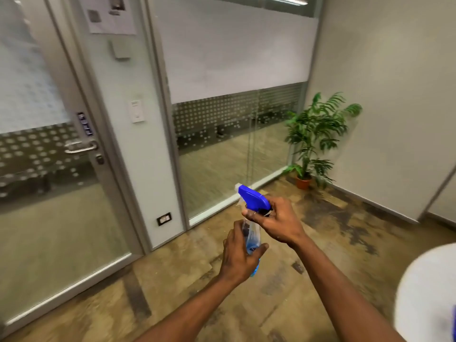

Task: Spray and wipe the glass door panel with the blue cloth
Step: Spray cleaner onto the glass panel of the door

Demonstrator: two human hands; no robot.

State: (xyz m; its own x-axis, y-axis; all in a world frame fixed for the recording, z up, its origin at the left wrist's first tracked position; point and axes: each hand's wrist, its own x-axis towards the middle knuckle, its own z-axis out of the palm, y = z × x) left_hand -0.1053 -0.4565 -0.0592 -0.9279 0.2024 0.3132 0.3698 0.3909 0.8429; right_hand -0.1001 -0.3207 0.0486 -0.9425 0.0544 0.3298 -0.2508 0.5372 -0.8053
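- Glass door panel (49, 218) at the left: clear lower part, band of white dots across the middle, frosted above; grey metal frame, lever handle (80, 147) with a keypad just above it and a lock below.
- Door looks shut, its bottom edge at the floor; room behind shows dimly through the clear part.
- Spray bottle (251, 233) held mid-room, well apart from the door: clear body, blue liquid low inside, blue trigger head (253, 199) with a pale nozzle pointing up-left toward the glass.
- Left hand (240, 257) wrapped around the bottle body, fingers closed on it.
- Right hand (278, 222) closed on the neck just under the trigger head, thumb and fingers pinching there; can't tell if it is twisting.
- Both hands together on the bottle, bare forearms reaching in from the bottom edge.
- Blue cloth: only a blue sliver at the far bottom-right edge, can't tell if that is it.
- White rounded shape (429, 292) in the bottom-right corner, blurred, unclear what.
- Wall strip (138, 144) between door and fixed glass partition (234, 144), with a switch, outlet and a paper notice.
- Potted plant (313, 139) in the far right corner, against the beige wall.
- Patchy brown floor (172, 292) open between the person and the door.
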